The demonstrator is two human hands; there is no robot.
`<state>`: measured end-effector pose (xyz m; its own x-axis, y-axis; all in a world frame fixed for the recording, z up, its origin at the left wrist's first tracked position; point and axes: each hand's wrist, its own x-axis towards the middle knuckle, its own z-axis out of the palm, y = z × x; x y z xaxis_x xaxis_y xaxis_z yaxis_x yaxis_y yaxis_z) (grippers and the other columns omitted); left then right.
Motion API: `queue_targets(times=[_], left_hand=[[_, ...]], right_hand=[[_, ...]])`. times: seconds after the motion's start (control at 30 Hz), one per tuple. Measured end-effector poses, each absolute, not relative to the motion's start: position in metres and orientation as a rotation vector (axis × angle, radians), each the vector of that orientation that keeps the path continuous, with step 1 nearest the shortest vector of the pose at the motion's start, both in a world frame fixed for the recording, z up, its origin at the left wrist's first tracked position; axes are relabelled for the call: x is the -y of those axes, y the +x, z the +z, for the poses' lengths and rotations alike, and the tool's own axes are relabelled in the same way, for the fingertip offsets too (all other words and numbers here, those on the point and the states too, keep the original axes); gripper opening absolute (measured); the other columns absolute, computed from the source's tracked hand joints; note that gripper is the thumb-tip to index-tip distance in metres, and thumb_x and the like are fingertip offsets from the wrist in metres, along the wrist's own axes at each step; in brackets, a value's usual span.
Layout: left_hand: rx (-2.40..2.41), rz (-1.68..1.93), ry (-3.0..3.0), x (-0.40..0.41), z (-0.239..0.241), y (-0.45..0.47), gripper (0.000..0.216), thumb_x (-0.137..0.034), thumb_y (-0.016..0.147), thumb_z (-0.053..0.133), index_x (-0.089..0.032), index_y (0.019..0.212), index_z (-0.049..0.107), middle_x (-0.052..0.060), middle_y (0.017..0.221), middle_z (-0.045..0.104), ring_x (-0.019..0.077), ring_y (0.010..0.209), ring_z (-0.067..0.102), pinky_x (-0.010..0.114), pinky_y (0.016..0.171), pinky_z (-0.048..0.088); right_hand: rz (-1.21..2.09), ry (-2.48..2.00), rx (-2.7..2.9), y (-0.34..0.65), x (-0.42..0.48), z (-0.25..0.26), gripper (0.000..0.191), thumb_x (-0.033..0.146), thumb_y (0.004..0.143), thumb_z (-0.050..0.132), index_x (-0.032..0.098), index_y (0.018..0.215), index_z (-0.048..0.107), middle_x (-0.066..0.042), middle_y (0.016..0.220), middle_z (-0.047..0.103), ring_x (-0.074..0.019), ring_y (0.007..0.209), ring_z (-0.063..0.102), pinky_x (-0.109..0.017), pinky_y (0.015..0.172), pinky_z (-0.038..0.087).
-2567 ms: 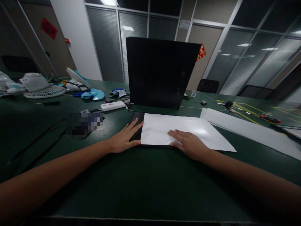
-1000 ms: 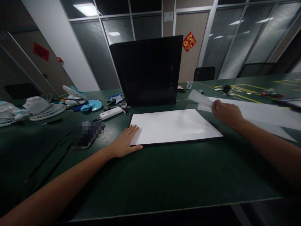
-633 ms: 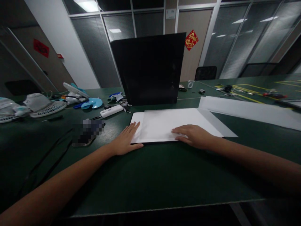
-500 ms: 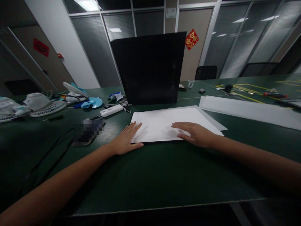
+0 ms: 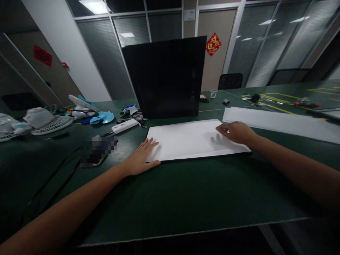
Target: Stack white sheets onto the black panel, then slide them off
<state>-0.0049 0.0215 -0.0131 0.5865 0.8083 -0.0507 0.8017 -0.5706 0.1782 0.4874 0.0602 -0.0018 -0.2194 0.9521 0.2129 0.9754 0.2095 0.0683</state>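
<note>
A white sheet lies on a flat black board on the dark green table. My left hand rests flat and open on the sheet's left edge, fingers spread. At the sheet's far right corner, my right hand lies on the paper with its fingers curled and pressed down. An upright black panel stands just behind the sheet.
A stack of white sheets lies to the right. At the left are white fan parts, blue fan blades, a white power bank and a pixelated patch. Small tools sit far right.
My right hand took a sheet from the right stack, laid it on the board, then slid from the sheet's middle to its far right corner. The left hand stayed put.
</note>
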Motion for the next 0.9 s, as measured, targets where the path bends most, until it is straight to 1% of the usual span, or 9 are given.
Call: queue_targets(times=[0.13,0.23,0.3,0.4,0.53,0.6,0.7,0.8,0.9], left_hand=[[-1.267,0.041,2.677,-0.021,-0.01,-0.005,0.082,-0.076,0.098,0.037,-0.025,0.161,0.029,0.008,0.171,0.011,0.0335,0.157,0.004,0.057,0.126,0.012],[-1.264,0.065,2.668,-0.021,-0.008,-0.005,0.081,-0.076,0.096,0.041,-0.025,0.159,0.035,0.009,0.17,0.019,0.0341,0.157,0.009,0.058,0.126,0.014],[-1.275,0.093,2.653,-0.021,-0.007,-0.006,0.08,-0.076,0.095,0.044,-0.025,0.156,0.04,0.009,0.169,0.023,0.0345,0.157,0.013,0.058,0.125,0.017],[-1.282,0.123,2.647,-0.021,-0.008,-0.006,0.079,-0.076,0.093,0.046,-0.024,0.153,0.044,0.009,0.168,0.026,0.0344,0.156,0.016,0.058,0.125,0.019],[-1.298,0.134,2.67,-0.021,-0.011,-0.006,0.079,-0.076,0.093,0.047,-0.024,0.152,0.045,0.009,0.168,0.027,0.034,0.156,0.018,0.056,0.125,0.021],[-1.31,0.14,2.698,-0.021,-0.012,-0.005,0.079,-0.076,0.093,0.047,-0.024,0.151,0.046,0.01,0.167,0.03,0.0346,0.155,0.023,0.055,0.124,0.024],[-1.318,0.13,2.736,-0.02,-0.011,-0.004,0.079,-0.076,0.093,0.047,-0.024,0.152,0.045,0.01,0.165,0.034,0.0351,0.153,0.028,0.053,0.124,0.026],[-1.33,0.109,2.757,-0.019,-0.01,-0.003,0.08,-0.076,0.093,0.045,-0.025,0.155,0.042,0.009,0.165,0.035,0.0351,0.152,0.03,0.053,0.122,0.029],[-1.35,0.124,2.772,-0.019,-0.01,-0.004,0.081,-0.078,0.093,0.045,-0.028,0.157,0.04,0.008,0.163,0.038,0.0357,0.151,0.033,0.054,0.121,0.032]], right_hand=[[-0.432,-1.976,2.146,0.542,-0.076,-0.003,0.053,0.05,0.105,0.035,0.022,0.138,0.067,-0.013,0.125,0.07,-0.0269,0.103,0.065,-0.04,0.091,0.045],[-0.458,-2.145,2.036,0.597,-0.082,-0.016,0.06,0.047,0.103,0.045,0.012,0.151,0.053,-0.023,0.15,0.051,-0.0316,0.13,0.049,-0.042,0.1,0.037],[-0.36,-2.347,1.899,0.625,-0.084,-0.024,0.074,0.055,0.101,0.047,0.007,0.156,0.045,-0.03,0.156,0.039,-0.036,0.137,0.041,-0.046,0.099,0.035],[-0.144,-2.553,1.726,0.643,-0.088,-0.03,0.084,0.068,0.098,0.041,0.006,0.154,0.049,-0.036,0.148,0.044,-0.0382,0.124,0.051,-0.047,0.087,0.039],[-0.086,-2.571,1.731,0.641,-0.092,-0.027,0.079,0.069,0.097,0.045,0.013,0.152,0.054,-0.033,0.14,0.054,-0.0341,0.108,0.059,-0.043,0.079,0.04],[-0.101,-2.558,1.743,0.635,-0.091,-0.025,0.075,0.064,0.097,0.049,0.015,0.153,0.053,-0.031,0.141,0.054,-0.0346,0.109,0.058,-0.043,0.078,0.04],[-0.136,-2.521,1.785,0.626,-0.085,-0.022,0.06,0.054,0.099,0.05,0.016,0.145,0.062,-0.029,0.14,0.056,-0.0329,0.109,0.058,-0.041,0.078,0.039],[-0.184,-2.513,1.788,0.615,-0.078,-0.017,0.048,0.039,0.102,0.044,0.012,0.132,0.07,-0.03,0.127,0.063,-0.0294,0.099,0.062,-0.039,0.075,0.038],[-0.284,-2.504,1.736,0.6,-0.073,-0.01,0.047,0.027,0.102,0.038,0.006,0.134,0.066,-0.033,0.117,0.065,-0.0291,0.091,0.064,-0.039,0.073,0.037]])
